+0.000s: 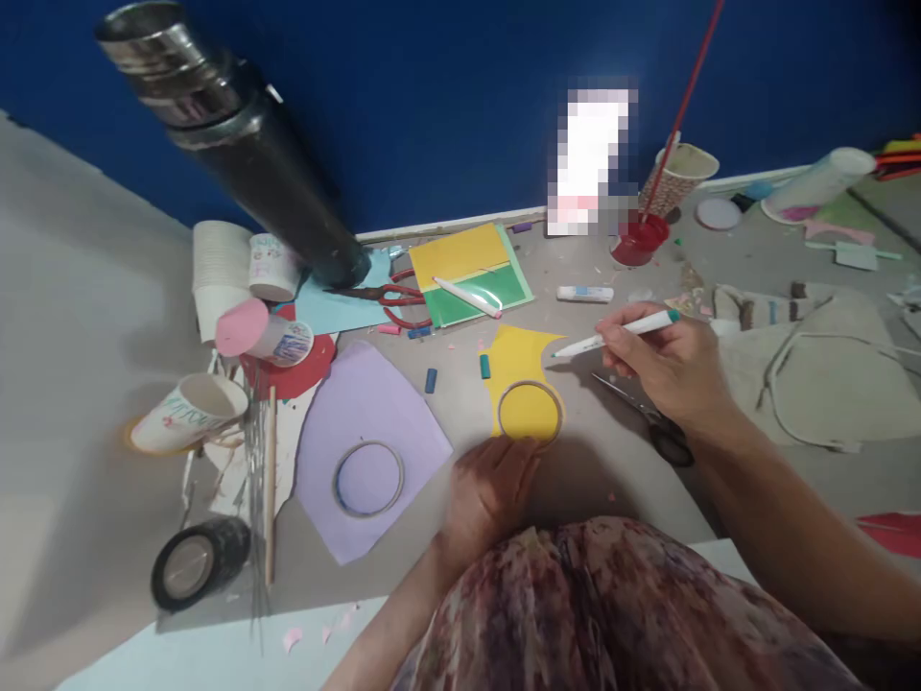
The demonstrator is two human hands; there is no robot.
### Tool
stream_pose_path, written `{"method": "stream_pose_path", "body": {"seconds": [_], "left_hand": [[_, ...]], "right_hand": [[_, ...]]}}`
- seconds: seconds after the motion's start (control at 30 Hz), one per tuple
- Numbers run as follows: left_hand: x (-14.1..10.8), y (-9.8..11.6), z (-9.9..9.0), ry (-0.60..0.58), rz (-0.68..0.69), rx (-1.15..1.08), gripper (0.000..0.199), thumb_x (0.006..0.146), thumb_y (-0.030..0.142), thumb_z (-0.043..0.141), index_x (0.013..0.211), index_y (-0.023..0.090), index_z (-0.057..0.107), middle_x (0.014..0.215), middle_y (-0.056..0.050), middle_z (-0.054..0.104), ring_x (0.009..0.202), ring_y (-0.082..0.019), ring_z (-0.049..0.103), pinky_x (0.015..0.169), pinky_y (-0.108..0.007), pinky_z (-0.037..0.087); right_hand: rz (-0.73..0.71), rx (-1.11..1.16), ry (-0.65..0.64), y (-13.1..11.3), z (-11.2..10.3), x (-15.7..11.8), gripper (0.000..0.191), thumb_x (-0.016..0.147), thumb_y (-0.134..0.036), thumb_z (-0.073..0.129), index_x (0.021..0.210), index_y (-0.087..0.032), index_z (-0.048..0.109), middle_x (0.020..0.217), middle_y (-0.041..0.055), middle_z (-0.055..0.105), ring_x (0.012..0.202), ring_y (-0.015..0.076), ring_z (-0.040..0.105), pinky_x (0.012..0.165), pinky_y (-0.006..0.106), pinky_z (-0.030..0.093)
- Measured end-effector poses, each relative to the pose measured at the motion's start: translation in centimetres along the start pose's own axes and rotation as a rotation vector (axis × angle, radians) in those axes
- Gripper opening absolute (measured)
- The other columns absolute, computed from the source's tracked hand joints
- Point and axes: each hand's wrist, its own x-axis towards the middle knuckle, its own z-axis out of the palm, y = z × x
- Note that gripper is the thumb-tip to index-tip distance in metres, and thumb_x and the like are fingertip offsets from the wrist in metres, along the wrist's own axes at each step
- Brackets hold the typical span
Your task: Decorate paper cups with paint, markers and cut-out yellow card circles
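My right hand [662,365] is closed around a white marker [611,336] with a green end. Its tip points down-left, beside the right edge of a cut yellow paper [514,353]. A thin ring [560,408] lies on that paper. At the ring's lower edge rests my left hand [496,485], fingers together and touching ring and paper; whether it grips the ring cannot be made out. A teal marker cap [484,367] sits at the paper's left edge. Dark-handled scissors [666,437] lie beneath my right wrist.
Purple paper [389,403] with a second ring [402,477] lies left. Behind stand a black flask [266,163], paper cups [220,259] and a red pot [639,240]. Black tape [188,571] and a wooden stick [271,489] are far left. A cloth bag [827,374] lies right.
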Motion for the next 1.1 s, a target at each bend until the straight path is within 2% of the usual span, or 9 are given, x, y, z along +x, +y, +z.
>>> {"method": "stream_pose_path", "body": {"seconds": [0.17,0.43,0.53,0.67,0.8,0.97,1.1], "left_hand": [[0.3,0.0,-0.2,0.009,0.0,0.008,0.019,0.102,0.023,0.055,0.094,0.02,0.072,0.076,-0.004,0.074,0.066,-0.017,0.069,0.058,-0.027,0.048],[0.3,0.1,-0.4,-0.013,0.008,-0.004,0.016,0.102,0.021,0.057,0.097,0.019,0.073,0.074,-0.003,0.071,0.066,-0.015,0.067,0.06,-0.025,0.047],[0.3,0.1,-0.4,-0.014,0.006,-0.005,0.018,0.102,0.022,0.058,0.096,0.019,0.074,0.073,-0.003,0.07,0.065,-0.015,0.066,0.06,-0.025,0.046],[0.1,0.1,-0.1,-0.005,-0.008,0.002,0.022,0.103,0.025,0.057,0.091,0.019,0.075,0.07,-0.003,0.068,0.063,-0.014,0.064,0.059,-0.024,0.045],[0.1,0.2,0.2,0.037,-0.017,0.019,0.027,0.104,0.028,0.058,0.086,0.019,0.076,0.066,-0.002,0.066,0.059,-0.013,0.061,0.055,-0.024,0.041],[0.2,0.4,0.2,0.055,0.029,0.067,0.026,0.103,0.022,0.056,0.085,0.02,0.074,0.069,-0.002,0.067,0.059,-0.012,0.06,0.055,-0.024,0.04],[0.2,0.6,0.0,0.025,0.032,0.092,0.023,0.102,0.019,0.056,0.085,0.02,0.071,0.069,-0.001,0.067,0.06,-0.014,0.06,0.056,-0.026,0.04]], "right_hand": [[0.004,0.013,-0.037,0.2,-0.6,0.0,0.024,0.089,-0.043,0.072,0.087,-0.019,0.07,0.06,-0.0019,0.065,0.049,0.0113,0.056,0.048,0.023,0.043],[-0.122,-0.167,-0.291,-0.6,0.7,1.5,0.021,0.093,-0.039,0.062,0.089,-0.02,0.07,0.062,-0.0017,0.07,0.056,0.0143,0.062,0.058,0.025,0.044],[-0.208,-0.21,-0.302,-0.3,1.7,2.4,0.025,0.094,-0.042,0.061,0.087,-0.02,0.071,0.067,-0.0012,0.07,0.061,0.015,0.062,0.062,0.026,0.042],[-0.25,-0.237,-0.328,-0.2,3.0,3.6,0.031,0.094,-0.047,0.061,0.085,-0.019,0.071,0.069,-0.0008,0.068,0.062,0.0147,0.058,0.061,0.027,0.039],[-0.242,-0.251,-0.369,-0.5,4.0,4.4,0.039,0.093,-0.054,0.062,0.083,-0.018,0.07,0.066,-0.0008,0.066,0.06,0.0149,0.056,0.06,0.028,0.038],[-0.213,-0.306,-0.39,-0.6,4.6,5.0,0.036,0.091,-0.052,0.067,0.077,-0.019,0.069,0.064,-0.0005,0.064,0.057,0.0152,0.053,0.056,0.029,0.038],[-0.193,-0.21,-0.359,-0.3,4.5,4.7,0.034,0.093,-0.053,0.067,0.079,-0.022,0.069,0.062,-0.0015,0.065,0.056,0.0153,0.059,0.055,0.028,0.045]]}}
